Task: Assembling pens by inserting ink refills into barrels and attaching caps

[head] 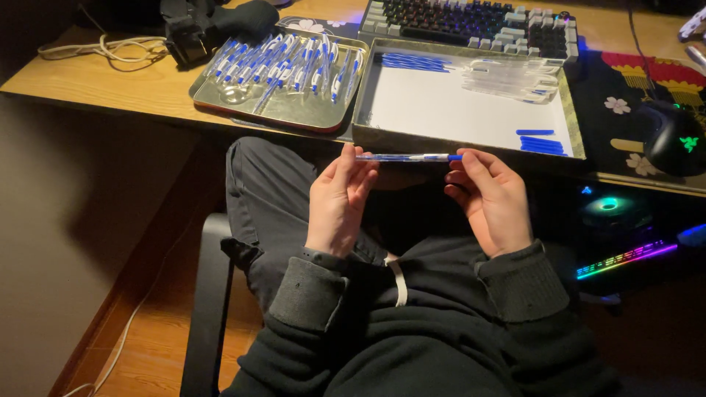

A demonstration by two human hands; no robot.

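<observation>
Both hands are raised over the lap, just in front of the edge of the wooden bench [110,84], palms turned toward each other and wrists emerging from dark ribbed sweatshirt cuffs. Between them lies a slim clear plastic pen with blue parts [408,156], held level, parallel to the bench edge and close below it.

The left hand [340,202] stands upright with the fingers pointing up; its grip is pinched on the left end of the pen, thumb and fingertips pressed together around the barrel. The right hand [491,198] is tilted inward, fingers curled, and its grip pinches the right end at the blue tip, thumb on top and forefinger beneath.

On the bench straight ahead sits a shallow rectangular box lid with a white floor [441,103]. In its far part lie a bundle of blue refills [415,62] and a heap of clear pen barrels [515,79]; a few small blue caps [543,143] lie in its near right corner. To the left of it, touching or just beside, is a metal tray [243,110] filled with a row of finished blue and clear pens [287,62]. Behind both stands a backlit keyboard [471,22]. A black computer mouse with a green light [673,136] rests at the right on a patterned mat.
</observation>
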